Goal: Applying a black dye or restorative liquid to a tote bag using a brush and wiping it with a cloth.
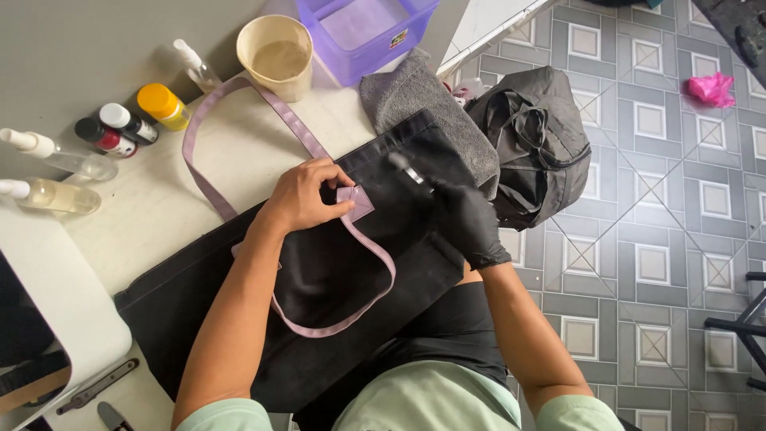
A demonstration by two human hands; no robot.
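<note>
Pinching the lilac patch where the strap meets the cloth, the bare left hand is pressing it flat against the black tote bag, fingers curled tight onto it. The gloved right hand is closing around a small brush, its pale tip blurred and angled up and left, just beside the patch. The bag is lying across the white table and partly over the person's lap, with its lilac straps looping out above and below the left hand.

Judging from this, the work in hand looks like touching up the strap's end patch, and the coming stroke would call for a steady left-hand hold and a light, short pass so nothing strays onto the black cloth.

Behind the bag are standing a beige cup, a purple tub, a grey towel and several small bottles; a dark bag is sitting on the tiled floor.
</note>
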